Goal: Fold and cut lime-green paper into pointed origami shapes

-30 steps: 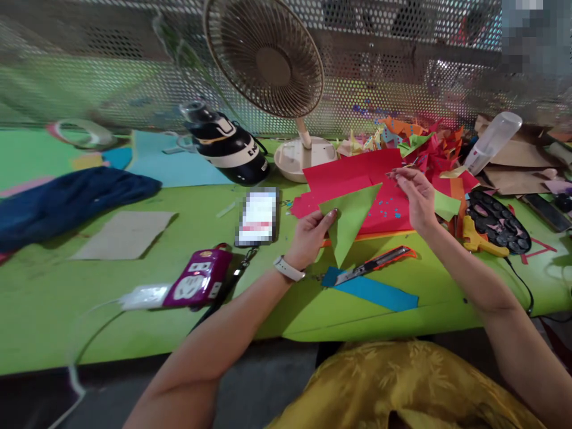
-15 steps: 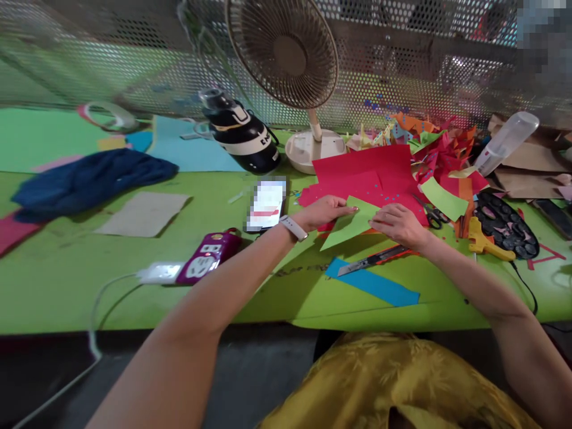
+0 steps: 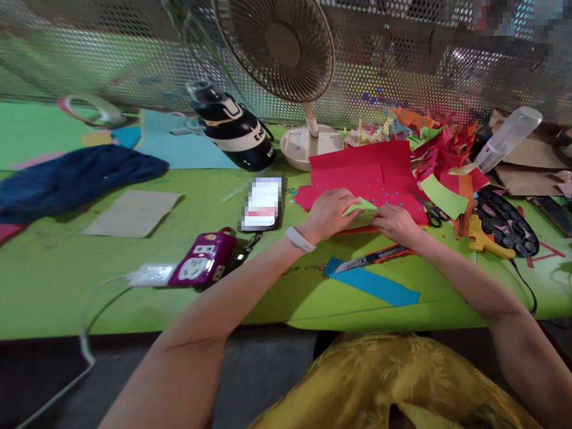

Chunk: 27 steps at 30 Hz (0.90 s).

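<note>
Between my two hands is a light green sheet of paper [image 3: 363,204], mostly covered by my fingers so that only a narrow part shows. My left hand [image 3: 331,213] is closed over its left side. On its right edge, the fingers of my right hand [image 3: 395,223] are pinched together. Red paper sheets [image 3: 357,170] lie just behind and beneath both hands. Nearer to me, a utility knife [image 3: 370,258] rests partly across a blue paper strip [image 3: 379,287]. Black scissors [image 3: 432,215] lie to the right of my right hand.
A phone [image 3: 263,202] and a purple power strip [image 3: 206,258] lie left of my hands. Behind stand a black bottle [image 3: 236,134] and a fan [image 3: 308,146]. Paper scraps [image 3: 440,140], a yellow glue gun [image 3: 487,239] and a black palette [image 3: 507,226] are at right.
The green paper has gone from a slanting, widely visible sheet to a narrow strip between my fingers. My left hand has turned over onto it; the view has shifted slightly.
</note>
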Available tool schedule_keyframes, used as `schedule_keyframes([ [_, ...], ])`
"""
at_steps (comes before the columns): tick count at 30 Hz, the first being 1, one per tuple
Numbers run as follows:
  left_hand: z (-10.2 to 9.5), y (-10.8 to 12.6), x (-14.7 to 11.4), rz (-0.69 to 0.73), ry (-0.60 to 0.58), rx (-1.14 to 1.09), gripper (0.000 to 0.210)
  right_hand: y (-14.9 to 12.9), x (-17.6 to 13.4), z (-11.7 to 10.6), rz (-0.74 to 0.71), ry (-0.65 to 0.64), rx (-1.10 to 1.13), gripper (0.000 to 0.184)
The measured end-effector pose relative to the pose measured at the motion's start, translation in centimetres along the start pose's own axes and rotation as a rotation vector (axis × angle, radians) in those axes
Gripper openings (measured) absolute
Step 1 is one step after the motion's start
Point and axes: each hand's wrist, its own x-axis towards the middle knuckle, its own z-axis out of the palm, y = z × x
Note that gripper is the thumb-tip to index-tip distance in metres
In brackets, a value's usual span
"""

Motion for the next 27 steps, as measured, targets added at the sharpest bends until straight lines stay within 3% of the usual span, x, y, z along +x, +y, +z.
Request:
schedule_keyframes([
  [4,0.4,0.1,-2.0,0.04,-0.158,-0.14,0.014,0.0,-0.1,0.0,0.046,0.01,0.081,0.023],
  [14,0.8,-0.2,-2.5,-0.173,-0.127,-0.187,0.022,0.4,-0.3,-0.1,0.252,0.058,0.351,0.013],
  [19,-0.4,-1.1,-2.5,-0.282,-0.184,-0.229,0.024,0.7,0.1,-0.2,0.41,0.035,0.519,0.014],
  [27,-3.3,-3.9,-2.4,-0.326,-0.351,-0.21,0.023,0.7,0.5,-0.7,0.458,-0.012,0.59,0.015],
])
